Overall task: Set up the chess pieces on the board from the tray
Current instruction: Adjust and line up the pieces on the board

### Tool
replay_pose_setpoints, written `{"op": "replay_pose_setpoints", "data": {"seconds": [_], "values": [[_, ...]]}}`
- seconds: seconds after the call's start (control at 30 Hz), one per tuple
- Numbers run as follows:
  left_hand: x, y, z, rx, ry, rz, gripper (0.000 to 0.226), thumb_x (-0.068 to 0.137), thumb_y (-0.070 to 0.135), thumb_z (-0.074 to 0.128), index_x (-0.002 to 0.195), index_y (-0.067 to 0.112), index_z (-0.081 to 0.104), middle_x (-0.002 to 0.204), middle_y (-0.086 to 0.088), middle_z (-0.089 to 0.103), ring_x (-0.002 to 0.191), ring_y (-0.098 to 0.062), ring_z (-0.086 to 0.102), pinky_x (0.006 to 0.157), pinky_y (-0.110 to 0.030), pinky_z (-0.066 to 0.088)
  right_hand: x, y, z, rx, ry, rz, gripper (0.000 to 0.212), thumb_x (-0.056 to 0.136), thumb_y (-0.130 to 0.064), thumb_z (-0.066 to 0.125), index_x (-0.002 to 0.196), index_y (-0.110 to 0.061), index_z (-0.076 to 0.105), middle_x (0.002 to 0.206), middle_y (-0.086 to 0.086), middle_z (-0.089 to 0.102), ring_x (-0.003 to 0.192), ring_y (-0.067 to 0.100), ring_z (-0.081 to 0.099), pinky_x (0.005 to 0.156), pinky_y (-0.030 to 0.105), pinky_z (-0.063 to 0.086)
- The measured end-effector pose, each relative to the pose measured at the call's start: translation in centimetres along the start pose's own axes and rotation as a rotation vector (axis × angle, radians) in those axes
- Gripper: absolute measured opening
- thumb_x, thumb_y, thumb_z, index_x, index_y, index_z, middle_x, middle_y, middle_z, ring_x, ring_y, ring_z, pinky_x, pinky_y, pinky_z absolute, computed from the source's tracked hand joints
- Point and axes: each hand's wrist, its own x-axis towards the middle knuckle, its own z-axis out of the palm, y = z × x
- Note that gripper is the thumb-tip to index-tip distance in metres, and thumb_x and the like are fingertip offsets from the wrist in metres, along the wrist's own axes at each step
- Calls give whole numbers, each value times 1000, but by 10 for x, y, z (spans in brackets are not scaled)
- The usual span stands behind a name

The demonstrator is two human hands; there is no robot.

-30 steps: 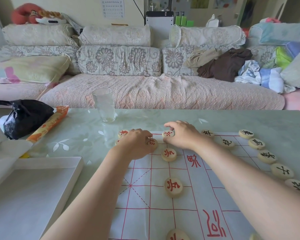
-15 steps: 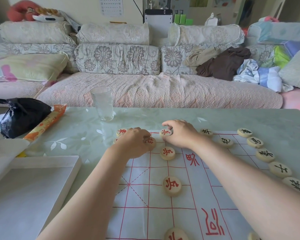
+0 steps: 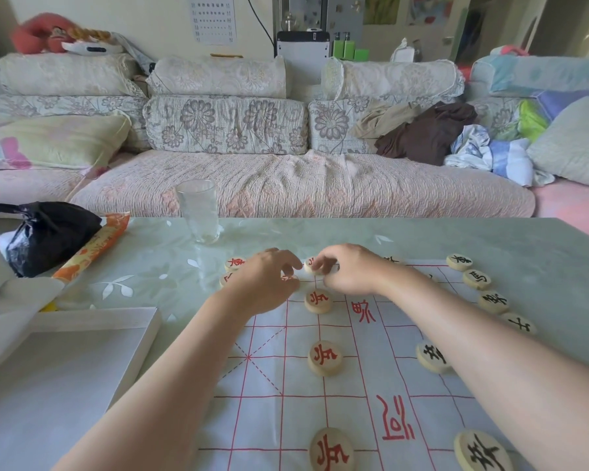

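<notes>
Left hand has uncurled a little toward right hand since half a second back. The two now nearly touch at the far edge of the board. Right thumb and forefinger pinch a red piece lying on the far row. Left fingers curl over a second red piece, mostly hidden; gripped or only pressed, cannot tell.

Step in hand: seating red pieces on far-row crossings. Judged partway: red discs run down one file, black pieces line the right edge, and many crossings are unfilled.

The next move likely calls for small slides to centre each disc on its line crossing, then letting go and reaching back to the tray. It sits near left on the counter, well apart from both hands.

Both forearms are stretched forward, wrists low, palms down.
</notes>
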Motion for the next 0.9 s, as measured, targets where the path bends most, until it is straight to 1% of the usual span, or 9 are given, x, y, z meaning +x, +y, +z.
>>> {"op": "replay_pose_setpoints", "data": {"seconds": [0.07, 0.13, 0.23, 0.4, 0.5, 0.57, 0.63, 0.7, 0.9], "values": [[-6, 4, -2, 15, -60, -7, 22, 84, 29, 65, 105, 33, 65, 95, 16, 63, 79, -5, 56, 61, -11, 36, -10, -4, 0, -43, -101, -11, 31, 84, -27, 66, 115, -32, 67, 107, -13, 65, 90, 6, 59, 72, 16, 43], [-12, 8, -2, 19, -108, -2, 24, 83, 28, 68, 106, 31, 66, 100, 16, 66, 77, -1, 54, 60, -6, 34, -18, -7, 1, -88, -150, -18, 37, 81, -40, 72, 117, -33, 66, 108, -13, 64, 87, 6, 60, 72, 19, 46], [-16, 10, 2, -3, -168, 13, 29, 81, 26, 72, 109, 28, 66, 106, 12, 68, 73, 0, 54, 65, -9, 38, -22, -10, 4, -114, -139, -32, 39, 78, -51, 75, 112, -34, 68, 105, -13, 66, 90, 9, 62, 70, 20, 48], [-16, 12, 7, -5, -193, 30, 30, 80, 22, 71, 109, 27, 66, 104, 15, 69, 66, 8, 50, 57, -4, 34, -23, -13, 3, -123, -122, -34, 39, 76, -54, 76, 108, -33, 70, 103, -12, 66, 91, 10, 62, 66, 18, 46], [-12, 11, 9, -2, -198, 20, 30, 80, 22, 71, 109, 27, 66, 103, 15, 68, 71, 2, 54, 57, -7, 37, -23, -13, 2, -119, -137, -20, 38, 75, -55, 76, 108, -35, 69, 102, -13, 66, 87, 8, 62, 62, 18, 44], [-11, 13, 9, 2, -191, 16, 30, 80, 26, 71, 110, 28, 65, 105, 14, 67, 84, -7, 60, 69, -15, 44, -24, -14, 0, -109, -155, -10, 43, 73, -58, 76, 110, -39, 66, 101, -15, 64, 83, 5, 61, 61, 19, 43], [-12, 16, 5, 32, -167, 17, 32, 81, 31, 70, 112, 28, 64, 107, 13, 64, 93, -10, 60, 81, -21, 46, -28, -16, -6, -78, -157, 14, 53, 73, -57, 78, 120, -38, 61, 105, -16, 61, 87, 4, 59, 63, 18, 40], [-14, 23, -2, 61, -140, 26, 31, 83, 33, 68, 112, 28, 63, 107, 12, 63, 96, -11, 59, 83, -23, 46, -36, -19, -17, -32, -126, 35, 52, 78, -50, 77, 124, -35, 59, 109, -13, 61, 92, 5, 58, 64, 14, 38], [-35, 69, -11, -11, -79, 73, 23, 86, 27, 63, 109, 27, 63, 99, 13, 61, 80, -9, 54, 70, -21, 41, -79, -24, -40, -70, -80, 42, 34, 88, -34, 68, 121, -29, 64, 107, -8, 63, 96, 12, 59, 75, 23, 42]]}}
